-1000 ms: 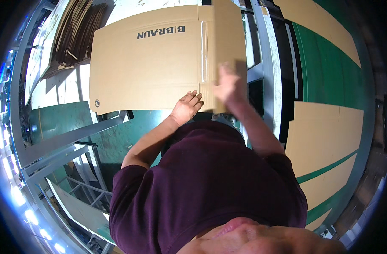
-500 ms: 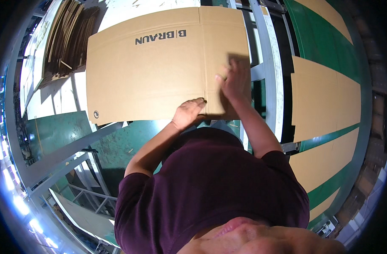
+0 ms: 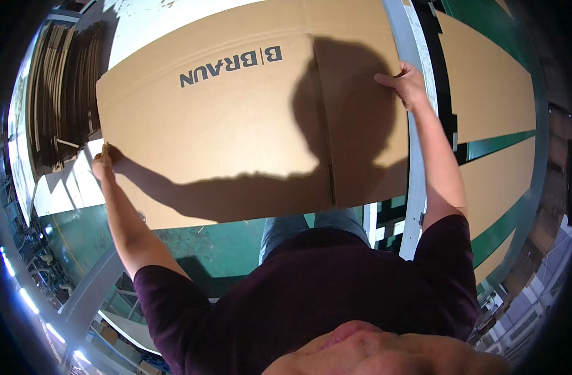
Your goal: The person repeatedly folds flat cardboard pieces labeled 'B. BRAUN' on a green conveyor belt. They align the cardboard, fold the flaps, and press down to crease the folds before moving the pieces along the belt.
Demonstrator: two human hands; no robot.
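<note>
Both hands grip one lg. brown cardboard sheet (image 3: 229,134), which spans the gap btwn them. L hand (image 3: 102,164) is closed on its L edge; R hand (image 3: 411,85) pinches the R edge, thumb on top, a bit farther fwd than the L. Dark print (image 3: 232,65) sits btwn the hands, upside down from the wearer's side. A crease (image 3: 328,150) runs front-to-back, nearer the R hand. Shadow (image 3: 345,94) of head + arm falls across the sheet.

Fwd of L hand, just beside the sheet: a stack of cardboard (image 3: 67,94) on a white table (image 3: 79,190). Just R of R hand, a grey rail (image 3: 431,50); beyond that, more flat cardboard pieces (image 3: 486,81) w/ green surface (image 3: 500,145) showing btwn. Wearer's legs in jeans (image 3: 286,234) are below, btwn the hands, nr the sheet's close edge.
</note>
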